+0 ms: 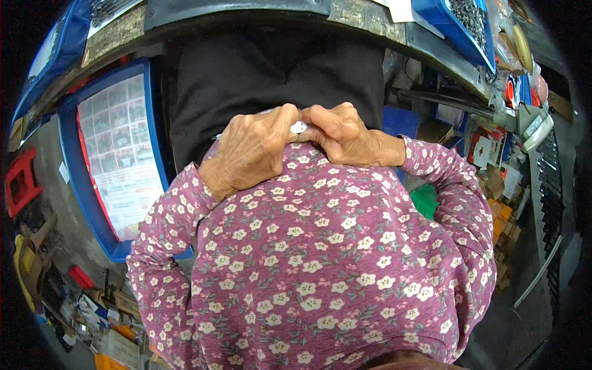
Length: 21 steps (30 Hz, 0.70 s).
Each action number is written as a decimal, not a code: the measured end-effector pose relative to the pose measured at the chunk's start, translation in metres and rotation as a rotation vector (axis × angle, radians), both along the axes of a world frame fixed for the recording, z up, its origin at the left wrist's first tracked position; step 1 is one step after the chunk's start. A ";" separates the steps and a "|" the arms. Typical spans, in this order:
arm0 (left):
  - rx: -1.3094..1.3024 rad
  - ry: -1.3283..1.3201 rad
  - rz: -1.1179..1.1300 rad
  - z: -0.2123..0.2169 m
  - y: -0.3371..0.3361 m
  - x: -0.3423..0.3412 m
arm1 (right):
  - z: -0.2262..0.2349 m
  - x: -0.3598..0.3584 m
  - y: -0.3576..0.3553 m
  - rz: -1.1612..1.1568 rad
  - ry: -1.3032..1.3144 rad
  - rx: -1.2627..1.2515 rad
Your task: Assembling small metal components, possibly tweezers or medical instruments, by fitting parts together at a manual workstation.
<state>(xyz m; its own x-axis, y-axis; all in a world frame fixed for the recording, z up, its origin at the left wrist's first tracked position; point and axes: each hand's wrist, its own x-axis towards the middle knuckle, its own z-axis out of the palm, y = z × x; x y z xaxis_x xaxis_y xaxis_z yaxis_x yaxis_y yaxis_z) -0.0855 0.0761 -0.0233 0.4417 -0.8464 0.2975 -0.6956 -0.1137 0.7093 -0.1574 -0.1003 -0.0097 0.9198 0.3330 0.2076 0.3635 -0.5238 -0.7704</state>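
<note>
My left hand [253, 148] and my right hand [342, 132] meet in front of my chest, fingers curled, knuckles almost touching. Between them they pinch a small white part [298, 127]; only a sliver of it shows, and a thin pale piece sticks out past my left hand. Both hands rest against my purple shirt with white flowers [320, 259], whose sleeves come up from below. Black trousers [259, 80] lie beyond the hands.
A blue bin [157, 132] with a printed sheet inside stands at my left. A workbench edge [425, 43] curves along the top, with a blue tray of small dark metal parts [468, 18] at upper right. Boxes and clutter fill the right side; a red stool [21, 182] stands far left.
</note>
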 end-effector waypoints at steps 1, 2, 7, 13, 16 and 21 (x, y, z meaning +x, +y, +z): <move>-0.001 0.006 -0.019 0.000 0.000 0.000 | 0.002 0.001 0.000 0.002 0.026 -0.009; 0.001 0.007 -0.017 -0.001 0.000 0.000 | 0.002 0.002 0.000 0.006 0.049 -0.015; 0.054 0.011 0.070 0.001 0.001 -0.003 | 0.001 0.001 0.001 -0.052 0.066 0.020; 0.040 0.011 0.116 0.000 -0.001 -0.005 | -0.006 0.000 0.000 -0.102 0.021 0.003; 0.049 0.004 0.097 -0.001 0.001 -0.004 | -0.007 0.000 -0.001 -0.093 0.033 0.031; -0.008 -0.041 0.086 -0.001 -0.001 -0.003 | -0.006 -0.002 -0.001 -0.093 0.034 0.031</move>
<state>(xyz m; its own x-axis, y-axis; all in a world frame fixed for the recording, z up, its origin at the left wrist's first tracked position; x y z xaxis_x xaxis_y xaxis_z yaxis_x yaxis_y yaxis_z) -0.0888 0.0756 -0.0238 0.5001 -0.8033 0.3235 -0.7117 -0.1685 0.6819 -0.1595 -0.1013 -0.0154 0.9532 0.2395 0.1843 0.2874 -0.5297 -0.7980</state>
